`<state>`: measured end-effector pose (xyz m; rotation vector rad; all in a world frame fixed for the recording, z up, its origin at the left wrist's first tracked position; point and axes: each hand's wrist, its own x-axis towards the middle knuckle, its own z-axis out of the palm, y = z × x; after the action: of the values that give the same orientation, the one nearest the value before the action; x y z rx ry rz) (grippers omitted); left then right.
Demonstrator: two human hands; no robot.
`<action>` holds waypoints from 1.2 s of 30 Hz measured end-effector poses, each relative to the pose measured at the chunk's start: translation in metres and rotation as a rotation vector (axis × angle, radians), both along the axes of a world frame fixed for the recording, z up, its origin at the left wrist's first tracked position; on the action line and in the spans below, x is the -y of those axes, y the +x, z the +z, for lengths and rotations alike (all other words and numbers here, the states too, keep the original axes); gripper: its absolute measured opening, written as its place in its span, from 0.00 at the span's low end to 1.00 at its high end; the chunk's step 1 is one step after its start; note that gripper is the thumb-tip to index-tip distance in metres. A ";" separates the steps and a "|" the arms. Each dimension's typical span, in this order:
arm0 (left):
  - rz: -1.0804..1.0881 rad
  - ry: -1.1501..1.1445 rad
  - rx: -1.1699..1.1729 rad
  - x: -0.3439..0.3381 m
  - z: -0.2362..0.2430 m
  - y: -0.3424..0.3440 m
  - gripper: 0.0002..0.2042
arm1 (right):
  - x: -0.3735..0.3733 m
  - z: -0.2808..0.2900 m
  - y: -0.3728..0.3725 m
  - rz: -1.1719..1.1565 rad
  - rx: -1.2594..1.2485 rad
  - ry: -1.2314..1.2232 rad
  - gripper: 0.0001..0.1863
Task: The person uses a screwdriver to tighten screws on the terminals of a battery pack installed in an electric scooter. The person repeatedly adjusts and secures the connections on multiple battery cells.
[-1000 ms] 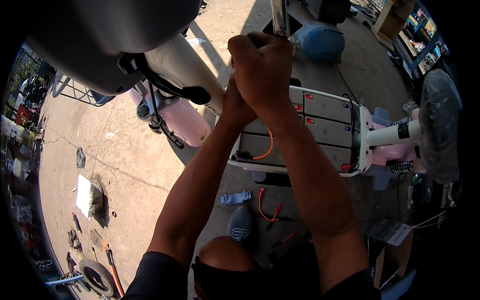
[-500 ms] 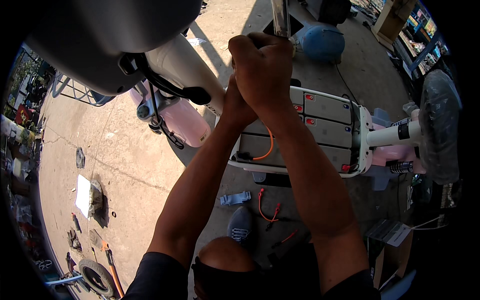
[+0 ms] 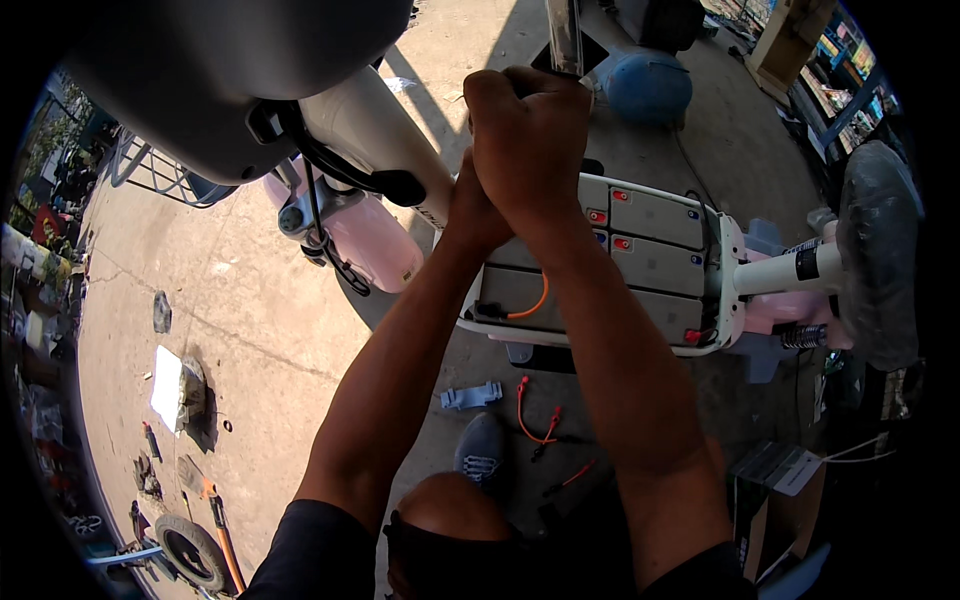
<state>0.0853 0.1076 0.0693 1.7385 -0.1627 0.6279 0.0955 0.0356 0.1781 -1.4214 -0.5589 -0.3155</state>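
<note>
My right hand (image 3: 530, 130) is closed in a fist above the battery bay of a white electric scooter. A metal rod (image 3: 564, 40) shows just beyond the fist; whether I grip it cannot be told. My left hand (image 3: 476, 205) lies below and behind the right wrist, its fingers hidden. Under my arms sit several grey batteries (image 3: 655, 215) with red and blue terminals. An orange cable (image 3: 540, 300) with a black end cap curves over the near battery. Left of my hands rises the scooter's white steering column (image 3: 375, 130).
Red-ended cables (image 3: 535, 430) and a blue-grey bracket (image 3: 470, 396) lie on the floor beside my shoe (image 3: 480, 450). A plastic-wrapped seat (image 3: 880, 255) stands at right, a blue tank (image 3: 648, 88) at the back. A tyre (image 3: 192, 552) lies lower left.
The fist appears slightly further right, with a small shift of the whole view. Both hands keep nearly the same pose over the batteries.
</note>
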 end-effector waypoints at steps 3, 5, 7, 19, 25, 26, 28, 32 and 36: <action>0.057 0.002 0.123 0.008 0.008 0.001 0.22 | 0.006 0.002 0.001 0.041 -0.032 -0.034 0.15; 0.099 0.013 0.158 0.013 0.013 -0.001 0.22 | 0.010 0.000 0.001 0.108 -0.058 -0.056 0.15; 0.147 0.076 0.146 0.010 0.005 0.000 0.21 | 0.008 -0.004 0.001 0.197 -0.075 -0.079 0.15; 0.036 0.093 -0.174 0.057 0.068 -0.068 0.19 | 0.074 0.036 -0.022 0.493 -0.237 -0.055 0.16; -0.032 0.095 -0.629 0.060 0.041 -0.145 0.19 | 0.124 0.008 -0.037 0.608 -0.492 -0.113 0.13; -0.012 0.068 -0.637 0.060 0.026 -0.160 0.21 | 0.129 -0.009 -0.026 0.513 -0.443 -0.256 0.13; -0.003 0.075 -0.729 0.053 -0.017 -0.191 0.21 | 0.132 -0.056 0.000 0.310 -0.344 -0.528 0.14; 0.078 -0.030 -0.851 0.043 -0.072 -0.269 0.22 | 0.104 -0.100 0.010 0.127 -0.170 -0.799 0.14; 0.266 -0.214 -0.981 0.033 -0.114 -0.347 0.22 | 0.072 -0.114 0.015 0.137 -0.006 -0.971 0.13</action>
<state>-0.2615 0.0750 -0.0451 1.6846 0.7969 -0.0771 0.1103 -0.0361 0.0643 -2.2940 -0.8560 0.1056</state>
